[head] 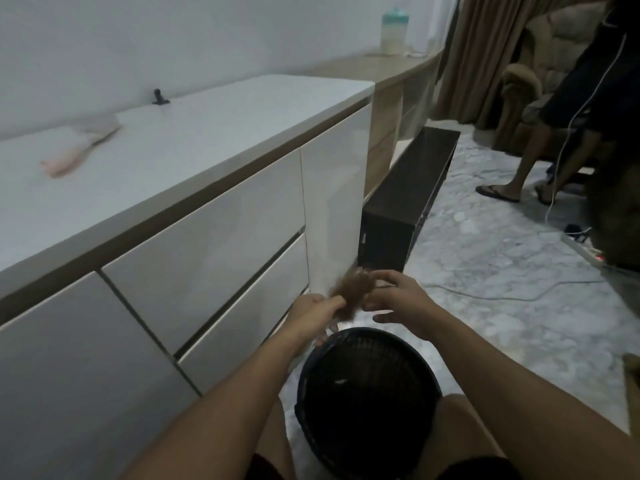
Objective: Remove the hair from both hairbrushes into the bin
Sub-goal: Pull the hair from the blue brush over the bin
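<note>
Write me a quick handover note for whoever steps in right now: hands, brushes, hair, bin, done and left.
Left hand: pinches the lower end of the brown clump of hair.
Right hand: fingers curled at the clump's upper end; a brush in that hand is not clearly visible.
The clump is held just above the far rim of the round black mesh bin, which stands on the floor between the knees. It has not been dropped yet.
The pink hairbrush lies blurred on the white cabinet top; whether it has hair in it cannot be told.
Left to do: drop the clump into the bin, then check the pink brush.
</note>
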